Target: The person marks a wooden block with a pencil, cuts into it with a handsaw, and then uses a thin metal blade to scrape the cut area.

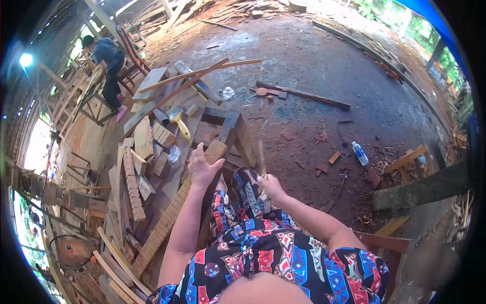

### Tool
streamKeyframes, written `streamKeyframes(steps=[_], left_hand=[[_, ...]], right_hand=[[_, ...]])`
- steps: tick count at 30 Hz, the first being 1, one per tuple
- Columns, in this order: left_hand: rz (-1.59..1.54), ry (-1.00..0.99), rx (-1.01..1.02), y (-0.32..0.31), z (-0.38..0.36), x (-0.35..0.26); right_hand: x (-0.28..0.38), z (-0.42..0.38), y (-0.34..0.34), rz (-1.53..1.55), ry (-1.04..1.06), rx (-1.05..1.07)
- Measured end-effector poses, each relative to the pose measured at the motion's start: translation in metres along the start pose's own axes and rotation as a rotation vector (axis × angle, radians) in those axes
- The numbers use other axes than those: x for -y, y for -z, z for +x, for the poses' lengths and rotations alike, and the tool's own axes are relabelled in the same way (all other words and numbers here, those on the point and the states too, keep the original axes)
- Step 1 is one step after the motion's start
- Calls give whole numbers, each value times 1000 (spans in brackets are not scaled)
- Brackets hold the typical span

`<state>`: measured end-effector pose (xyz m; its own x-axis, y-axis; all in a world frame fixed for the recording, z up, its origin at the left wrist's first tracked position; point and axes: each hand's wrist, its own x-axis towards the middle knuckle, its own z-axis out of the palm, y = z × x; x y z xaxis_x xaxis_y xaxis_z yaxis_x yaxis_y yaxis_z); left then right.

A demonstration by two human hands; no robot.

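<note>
My left hand (201, 168) lies across the upper part of a long notched wooden strip (161, 226), its thumb and fingers spread apart. The block-like end (216, 150) of the wood shows just beyond the thumb, near a dark wooden stand (232, 123). To the right, above my knee, my right hand (272, 188) is closed around a thin upright stick-like tool (261, 156). Its exact kind is not clear, and part of it is hidden in the fist. The tool is apart from the wood.
A yellow-handled brush (180, 125), wood blocks (144, 139) and another notched strip (133, 187) lie on the left. A water bottle (360, 153) and wood scraps (334, 157) are on the floor at right. Another person (107, 63) works at the far left. A fan (72, 251) stands lower left.
</note>
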<state>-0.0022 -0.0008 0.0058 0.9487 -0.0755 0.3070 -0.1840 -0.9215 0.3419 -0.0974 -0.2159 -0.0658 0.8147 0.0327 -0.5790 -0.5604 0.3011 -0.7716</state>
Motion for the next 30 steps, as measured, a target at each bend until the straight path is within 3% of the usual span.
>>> streamKeyframes(steps=[4,8,10,14,19,30], left_hand=[[-37,-6,-3,23,-9,-9],[-28,77,44,44,-32,-5],[-26,97,63,51,-45,6],[63,177,108,65,-77,27],[152,290,199,73,-102,41],[185,189,118,66,-113,57]], right_hand=[[-19,6,-8,145,-81,17],[-61,31,-5,35,-16,88],[-65,34,-6,-148,-29,79],[-42,18,-6,-29,-44,79],[-50,21,-9,-96,-6,59],[-37,-17,-11,-149,63,60]])
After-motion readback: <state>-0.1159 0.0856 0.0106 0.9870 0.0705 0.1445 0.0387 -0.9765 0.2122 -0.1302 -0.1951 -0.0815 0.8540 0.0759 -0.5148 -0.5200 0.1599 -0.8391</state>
